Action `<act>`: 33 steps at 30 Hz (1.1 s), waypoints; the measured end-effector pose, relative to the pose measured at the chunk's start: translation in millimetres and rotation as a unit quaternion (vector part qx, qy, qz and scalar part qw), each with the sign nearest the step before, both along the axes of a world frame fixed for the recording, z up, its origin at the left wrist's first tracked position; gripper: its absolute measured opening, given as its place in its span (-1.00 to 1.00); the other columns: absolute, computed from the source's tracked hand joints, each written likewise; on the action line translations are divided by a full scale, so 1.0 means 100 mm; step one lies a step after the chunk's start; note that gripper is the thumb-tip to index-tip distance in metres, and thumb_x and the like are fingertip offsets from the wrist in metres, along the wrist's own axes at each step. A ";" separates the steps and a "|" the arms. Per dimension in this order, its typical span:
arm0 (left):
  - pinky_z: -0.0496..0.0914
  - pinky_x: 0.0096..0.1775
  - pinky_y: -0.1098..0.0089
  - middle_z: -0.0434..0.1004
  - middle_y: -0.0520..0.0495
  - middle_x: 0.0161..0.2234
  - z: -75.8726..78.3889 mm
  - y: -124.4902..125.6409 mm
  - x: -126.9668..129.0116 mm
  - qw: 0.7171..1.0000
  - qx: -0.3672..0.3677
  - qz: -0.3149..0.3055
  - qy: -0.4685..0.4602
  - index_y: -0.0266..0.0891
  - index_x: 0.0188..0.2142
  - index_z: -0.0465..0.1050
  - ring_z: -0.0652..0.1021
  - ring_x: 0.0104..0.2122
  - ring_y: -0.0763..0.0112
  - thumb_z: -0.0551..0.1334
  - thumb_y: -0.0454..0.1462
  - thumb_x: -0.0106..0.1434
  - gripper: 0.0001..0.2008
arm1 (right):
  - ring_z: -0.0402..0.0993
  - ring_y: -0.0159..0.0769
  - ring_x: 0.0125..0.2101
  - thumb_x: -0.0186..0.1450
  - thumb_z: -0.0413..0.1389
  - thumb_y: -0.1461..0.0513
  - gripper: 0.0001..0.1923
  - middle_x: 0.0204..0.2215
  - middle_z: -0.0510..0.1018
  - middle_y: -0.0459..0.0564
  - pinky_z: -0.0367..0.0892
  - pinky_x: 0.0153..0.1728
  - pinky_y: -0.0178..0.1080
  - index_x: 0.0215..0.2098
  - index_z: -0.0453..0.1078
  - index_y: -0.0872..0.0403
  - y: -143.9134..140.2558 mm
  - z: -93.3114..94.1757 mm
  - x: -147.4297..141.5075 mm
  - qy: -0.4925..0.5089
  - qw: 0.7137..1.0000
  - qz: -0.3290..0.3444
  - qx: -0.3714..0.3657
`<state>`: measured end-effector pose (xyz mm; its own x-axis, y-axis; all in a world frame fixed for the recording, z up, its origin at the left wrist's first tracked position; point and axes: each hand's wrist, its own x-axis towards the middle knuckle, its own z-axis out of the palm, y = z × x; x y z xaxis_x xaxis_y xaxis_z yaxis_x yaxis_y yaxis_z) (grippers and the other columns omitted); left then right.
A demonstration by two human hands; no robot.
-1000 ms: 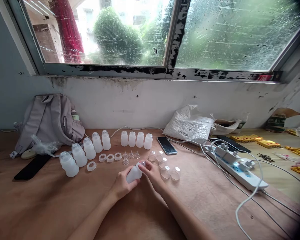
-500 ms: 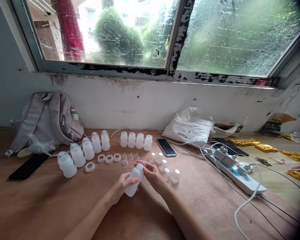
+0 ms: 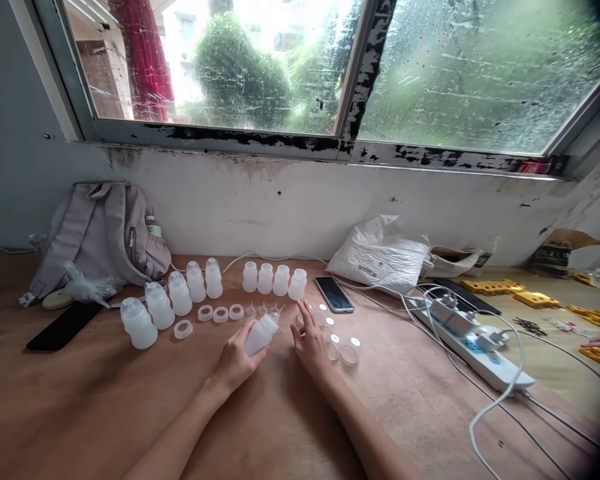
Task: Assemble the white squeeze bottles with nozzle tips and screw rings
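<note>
While the left grip [image 3: 234, 359] clasps a bottle [image 3: 259, 337], the right grip [image 3: 310, 344] hangs spread, empty; caps [image 3: 351, 351] lie near.

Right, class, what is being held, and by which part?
The left hand holds a bottle by its body; the right hand is open, holding nothing visible.

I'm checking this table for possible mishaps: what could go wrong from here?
The left hand alone holds a tilted bottle; if it slipped, it might knock the small clear pieces just beyond it. The right hand is open right by the clear caps, so a sideways brush could scatter them.
</note>
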<state>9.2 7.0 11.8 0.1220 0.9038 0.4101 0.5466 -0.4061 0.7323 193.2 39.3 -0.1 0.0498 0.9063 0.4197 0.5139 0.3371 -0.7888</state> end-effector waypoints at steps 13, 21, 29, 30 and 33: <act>0.34 -0.15 0.26 0.44 -0.11 -0.16 -0.10 0.03 -0.04 0.984 0.095 0.006 0.152 -0.17 0.01 0.17 0.46 -0.18 0.21 0.18 -0.21 0.07 -0.52 | 0.35 -0.16 -0.22 0.07 0.00 0.31 -0.51 -0.10 0.36 0.02 0.23 -0.16 -0.07 0.00 0.24 -0.03 0.07 0.00 0.11 0.043 0.998 -0.037 0.011; 0.35 -0.15 0.27 0.43 -0.11 -0.15 -0.09 0.06 -0.10 0.983 0.108 0.026 0.149 -0.18 0.01 0.17 0.46 -0.18 0.22 0.18 -0.23 0.08 -0.53 | 0.33 -0.34 -0.54 0.03 0.14 0.16 -0.72 -0.29 0.47 -0.03 0.30 -0.44 -0.21 -0.25 0.38 0.00 0.03 0.02 0.02 0.109 0.989 0.067 -0.068; 0.35 -0.14 0.28 0.42 -0.10 -0.11 -0.05 0.03 -0.09 0.987 0.087 0.003 0.138 -0.16 0.02 0.15 0.45 -0.15 0.23 0.18 -0.21 0.07 -0.50 | 0.39 -0.38 -0.52 0.07 0.15 0.09 -0.59 -0.25 0.39 -0.02 0.36 -0.53 -0.25 -0.14 0.24 0.04 -0.08 0.19 -0.02 0.385 0.916 0.059 -0.098; 0.35 -0.15 0.29 0.42 -0.10 -0.11 -0.05 0.03 -0.09 0.988 0.084 0.002 0.133 -0.16 0.02 0.15 0.45 -0.15 0.23 0.18 -0.20 0.07 -0.50 | 0.38 -0.39 -0.54 0.06 0.16 0.09 -0.59 -0.28 0.40 -0.04 0.35 -0.54 -0.26 -0.15 0.25 0.04 -0.09 0.20 -0.02 0.399 0.911 0.046 -0.095; 0.36 -0.16 0.29 0.41 -0.09 -0.10 -0.04 0.02 -0.09 0.989 0.077 0.000 0.127 -0.14 0.02 0.16 0.45 -0.16 0.23 0.18 -0.19 0.06 -0.50 | 0.35 -0.41 -0.58 0.07 0.15 0.08 -0.61 -0.38 0.42 -0.07 0.34 -0.56 -0.28 -0.18 0.26 0.05 -0.10 0.24 -0.02 0.428 0.899 0.026 -0.090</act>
